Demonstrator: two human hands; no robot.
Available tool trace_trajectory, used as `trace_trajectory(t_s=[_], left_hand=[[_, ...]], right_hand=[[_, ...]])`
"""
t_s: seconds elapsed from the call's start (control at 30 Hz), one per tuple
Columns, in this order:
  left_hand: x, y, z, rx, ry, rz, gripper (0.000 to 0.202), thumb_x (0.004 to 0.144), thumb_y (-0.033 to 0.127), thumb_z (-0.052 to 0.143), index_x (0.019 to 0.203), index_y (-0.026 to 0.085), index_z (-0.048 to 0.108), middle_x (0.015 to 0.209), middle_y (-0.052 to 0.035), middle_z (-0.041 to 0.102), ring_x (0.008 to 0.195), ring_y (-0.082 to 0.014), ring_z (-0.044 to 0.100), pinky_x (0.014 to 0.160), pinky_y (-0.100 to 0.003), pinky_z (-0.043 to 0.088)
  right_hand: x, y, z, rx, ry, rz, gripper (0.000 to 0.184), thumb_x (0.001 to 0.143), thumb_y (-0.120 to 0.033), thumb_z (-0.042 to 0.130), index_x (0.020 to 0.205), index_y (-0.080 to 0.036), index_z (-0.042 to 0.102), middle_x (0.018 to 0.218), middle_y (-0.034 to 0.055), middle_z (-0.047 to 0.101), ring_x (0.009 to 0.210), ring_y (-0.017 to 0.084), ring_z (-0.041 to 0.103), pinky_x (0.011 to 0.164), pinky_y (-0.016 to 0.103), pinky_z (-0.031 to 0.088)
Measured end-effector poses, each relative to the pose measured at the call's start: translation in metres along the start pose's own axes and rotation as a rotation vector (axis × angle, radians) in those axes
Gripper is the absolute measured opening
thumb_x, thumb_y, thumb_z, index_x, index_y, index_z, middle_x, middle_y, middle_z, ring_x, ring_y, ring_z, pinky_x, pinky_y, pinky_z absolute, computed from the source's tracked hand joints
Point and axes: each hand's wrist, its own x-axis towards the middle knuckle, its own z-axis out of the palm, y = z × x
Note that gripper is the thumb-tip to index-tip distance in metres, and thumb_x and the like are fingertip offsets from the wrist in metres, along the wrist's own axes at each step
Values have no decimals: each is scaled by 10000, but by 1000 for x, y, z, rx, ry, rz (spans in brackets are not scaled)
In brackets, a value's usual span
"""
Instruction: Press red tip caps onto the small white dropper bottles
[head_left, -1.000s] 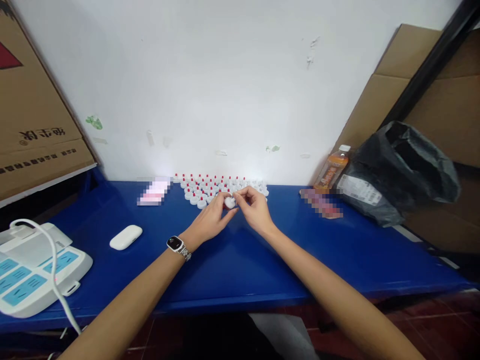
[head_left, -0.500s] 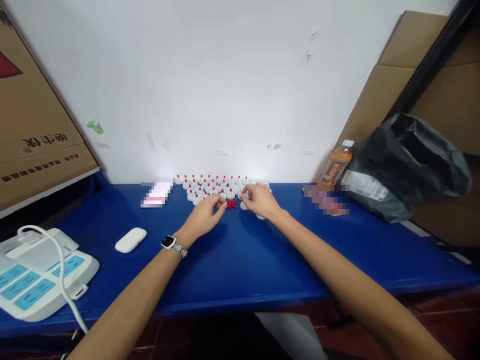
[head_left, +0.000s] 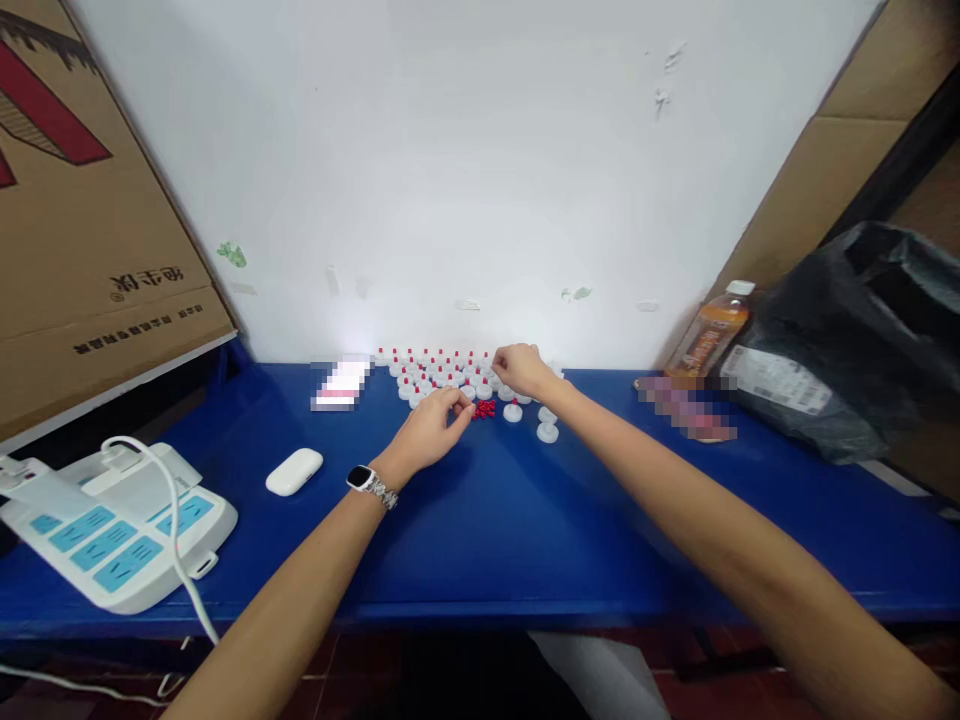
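Blue table (head_left: 480, 520), near edge to wall.

Changes from half a second ago: the right hand has moved back from the loose caps to the rear of the cap cluster; the left hand has stayed beside the red pieces; three white caps now lie clear of the right hand.

1. Power strip (head_left: 112, 530), one, white with blue sockets, near left corner, cable attached.
2. Earbud case (head_left: 294, 471), one, white.
3. Left hand (head_left: 433, 430), watch (head_left: 365, 479) on wrist, fingertips drawn together just beside the pile of red pieces (head_left: 484, 409); whether it pinches one cannot be told.
4. Loose white caps (head_left: 547, 432), three, right of the red pile.
5. Right hand (head_left: 521, 368), fingers curled closed over the cluster's right end; contents hidden.
6. Red-tipped caps (head_left: 431, 372), several dozen in rows by the wall; too small to count.
7. Bottle (head_left: 709, 335), one, orange; black bag (head_left: 847, 340), one, far right.
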Motion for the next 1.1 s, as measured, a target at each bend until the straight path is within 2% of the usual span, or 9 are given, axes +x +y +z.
trace_trajectory(t_s=[0.13, 0.23, 0.4, 0.53, 0.67, 0.73, 0.83, 0.93, 1.1], left_hand=[[1, 1, 0, -29, 23, 19, 213, 964, 336, 478, 892, 192, 617, 884, -33, 644, 819, -172, 578, 735, -305, 434], [0, 2, 0, -38, 29, 12, 207, 958, 331, 485, 891, 190, 621, 889, -38, 644, 811, -173, 573, 731, -306, 434], [-1, 3, 0, -28, 0, -13, 218, 962, 337, 483, 893, 191, 629, 896, -38, 637, 791, -170, 565, 713, -306, 434], [-1, 4, -1, -16, 8, -11, 217, 974, 348, 474, 931, 200, 626, 952, -42, 619, 846, -177, 573, 736, -314, 452], [-1, 6, 1, -4, 106, 36, 279, 973, 386, 500, 1187, 220, 564, 1147, -70, 551, 869, -168, 566, 835, -345, 491], [-1, 8, 4, -12, 122, 67, 358, 978, 390, 498, 1296, 227, 489, 1215, -88, 525, 904, -175, 572, 873, -360, 498], [-2, 8, 9, -28, 42, 113, 293, 1012, 366, 423, 1256, 218, 490, 1187, -93, 555, 1039, -211, 575, 950, -391, 484], [-2, 6, 12, -13, -54, 113, 279, 1040, 366, 327, 1174, 210, 515, 1152, -99, 559, 1093, -231, 564, 997, -422, 464], [-3, 2, 12, 41, -59, 50, 336, 1049, 412, 253, 1140, 205, 502, 1116, -95, 541, 1014, -228, 579, 949, -427, 480]], right_hand=[[-12, 2, -8, -6, 40, -17, 180, 913, -248, 523, 901, -185, 690, 923, 77, 751, 970, 249, 626, 936, 394, 306], [-11, 3, -6, -27, -2, 1, 159, 892, -288, 575, 912, -180, 689, 934, 90, 747, 1019, 274, 606, 949, 409, 293], [1, 4, 4, 40, -56, 20, 112, 868, -220, 590, 853, -174, 691, 890, 69, 749, 875, 213, 644, 928, 379, 306], [-9, 0, -6, 100, 39, 11, 126, 886, -231, 572, 856, -177, 681, 876, 48, 746, 857, 198, 648, 940, 380, 312], [-43, -18, -19, 379, 242, -58, 114, 873, -263, 603, 818, -190, 670, 817, 22, 728, 793, 178, 626, 874, 349, 377], [-60, -30, -18, 598, 218, -106, 123, 871, -287, 610, 812, -195, 664, 797, 16, 717, 740, 162, 603, 758, 299, 418], [-78, -40, -9, 781, 175, -115, 164, 893, -328, 595, 830, -190, 657, 770, 11, 701, 705, 153, 585, 685, 275, 426], [-85, -37, -1, 661, 199, -114, 217, 947, -327, 537, 836, -193, 665, 798, 21, 704, 766, 166, 579, 758, 304, 409], [-89, -25, 3, 110, 157, -222, 142, 943, -263, 567, 912, -200, 690, 929, 66, 708, 974, 245, 529, 898, 411, 306]])
